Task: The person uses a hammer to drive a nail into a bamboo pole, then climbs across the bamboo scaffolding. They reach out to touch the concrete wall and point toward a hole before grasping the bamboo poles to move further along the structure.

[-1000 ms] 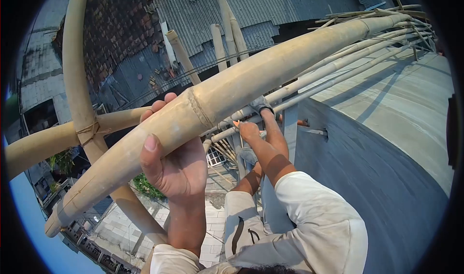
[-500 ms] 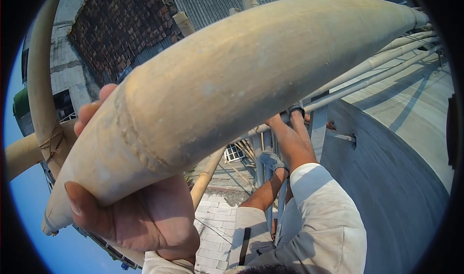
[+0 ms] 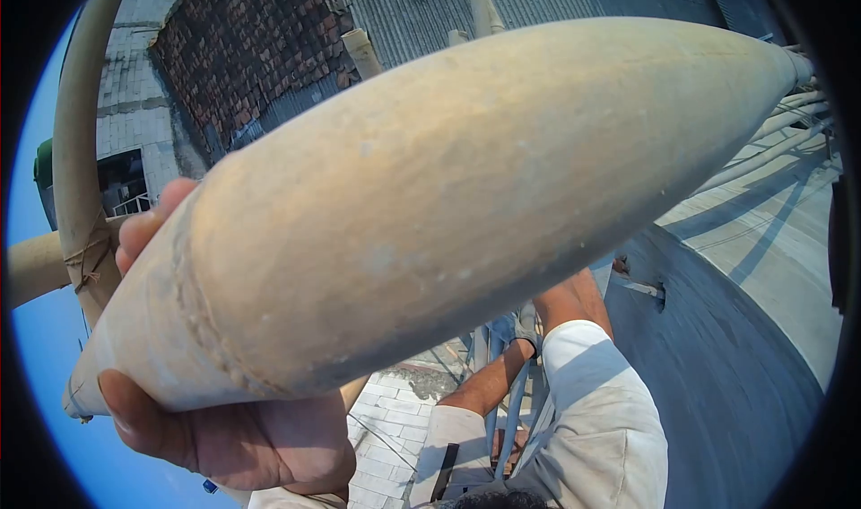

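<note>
A thick, pale bamboo pole point(image 3: 466, 195) crosses the view close to the camera, its left end low and its far end at the upper right. My left hand point(image 3: 233, 437) is wrapped round the pole near its left end. The palm and thumb are below, and the fingertips show over the upper edge. A raised ring runs round the pole beside this hand. My right forearm point(image 3: 574, 303), below a white sleeve point(image 3: 601, 410), reaches up behind the pole, which hides my right hand.
An upright bamboo pole point(image 3: 79, 150) is tied to a crosswise one point(image 3: 36, 271) at the left. Tiled point(image 3: 251, 52) and corrugated roofs point(image 3: 565, 0) lie beyond. A curved grey wall point(image 3: 717, 374) is at the right. Far below are pale blocks point(image 3: 390, 419) and thin poles.
The near pole's middle has come lower and looks larger. My left hand has shifted slightly left and down. More of the right forearm and the sandalled feet is covered by the pole.
</note>
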### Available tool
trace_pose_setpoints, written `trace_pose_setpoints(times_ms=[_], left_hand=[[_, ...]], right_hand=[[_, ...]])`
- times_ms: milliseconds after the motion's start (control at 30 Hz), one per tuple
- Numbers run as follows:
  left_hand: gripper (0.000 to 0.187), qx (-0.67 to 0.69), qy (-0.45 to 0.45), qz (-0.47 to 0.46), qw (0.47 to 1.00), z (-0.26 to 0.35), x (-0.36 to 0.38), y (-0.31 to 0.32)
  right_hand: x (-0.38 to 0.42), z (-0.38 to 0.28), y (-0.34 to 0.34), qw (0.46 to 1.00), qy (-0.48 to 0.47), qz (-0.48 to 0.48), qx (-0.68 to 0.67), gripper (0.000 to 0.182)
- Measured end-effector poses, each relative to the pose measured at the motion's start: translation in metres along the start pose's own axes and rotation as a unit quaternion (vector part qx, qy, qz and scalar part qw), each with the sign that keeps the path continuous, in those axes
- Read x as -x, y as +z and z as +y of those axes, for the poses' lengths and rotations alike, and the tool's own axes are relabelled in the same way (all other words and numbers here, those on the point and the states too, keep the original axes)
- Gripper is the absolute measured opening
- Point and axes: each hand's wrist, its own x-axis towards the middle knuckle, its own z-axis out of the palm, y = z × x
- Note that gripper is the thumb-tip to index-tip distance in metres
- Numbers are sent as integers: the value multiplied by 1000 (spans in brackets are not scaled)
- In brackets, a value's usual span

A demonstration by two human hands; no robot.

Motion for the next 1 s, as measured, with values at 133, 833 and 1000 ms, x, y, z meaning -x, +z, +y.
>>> trace_pose_setpoints(times_ms=[133, 833, 1000], left_hand=[[68, -9, -4, -5, 1000, 0, -3, -1], [48, 19, -52, 46, 997, -2, 24, 26], [50, -20, 8, 34, 999, 57, 24, 85]], right_hand=[[9, 8, 4, 999, 40, -7, -36, 31], [235, 249, -479, 49, 4, 407, -912, 37], [268, 226, -542, 82, -28, 437, -895, 18]])
